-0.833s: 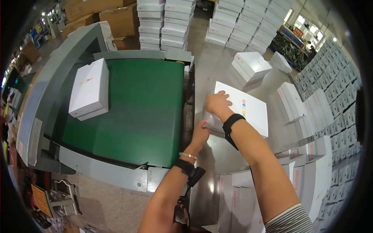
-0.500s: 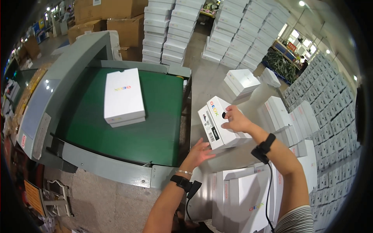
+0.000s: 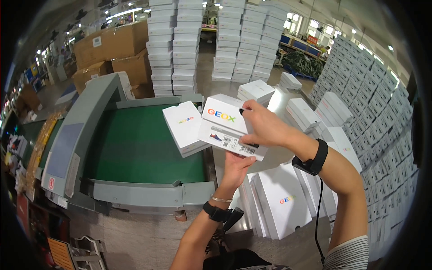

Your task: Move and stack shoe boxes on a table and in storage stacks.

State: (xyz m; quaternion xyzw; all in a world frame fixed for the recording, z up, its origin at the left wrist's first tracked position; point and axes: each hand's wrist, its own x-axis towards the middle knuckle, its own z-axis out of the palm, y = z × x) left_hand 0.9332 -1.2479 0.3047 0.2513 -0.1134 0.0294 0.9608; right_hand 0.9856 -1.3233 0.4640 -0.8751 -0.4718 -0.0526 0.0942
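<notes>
A white shoebox (image 3: pixel 220 127) with coloured letters and a shoe-picture label is held up in both hands, tilted, beside the right end of the belt. My right hand (image 3: pixel 267 126) grips its labelled end, thumb low on the label and fingers near the dark finger hole. From below, my left hand (image 3: pixel 237 168) supports the near lower edge, its fingers partly hidden under the box. Just left of it, another white shoebox (image 3: pixel 182 128) lies at the right edge of the green conveyor belt (image 3: pixel 135 148). The held box overlaps that one in the picture.
A grey machine frame (image 3: pixel 85 130) arches over the belt. Several white shoeboxes (image 3: pixel 283 198) stand close by my right forearm, with more on the metal table (image 3: pixel 280 101). Tall shoebox stacks (image 3: pixel 173 49) and brown cartons (image 3: pixel 112 45) rise behind; a wall of labelled boxes (image 3: pixel 360 85) lines the right.
The held shoebox has been raised off the table and moved left, and my left hand has gone under it. The box on the belt has shifted right, toward the belt's end. The view has tilted up.
</notes>
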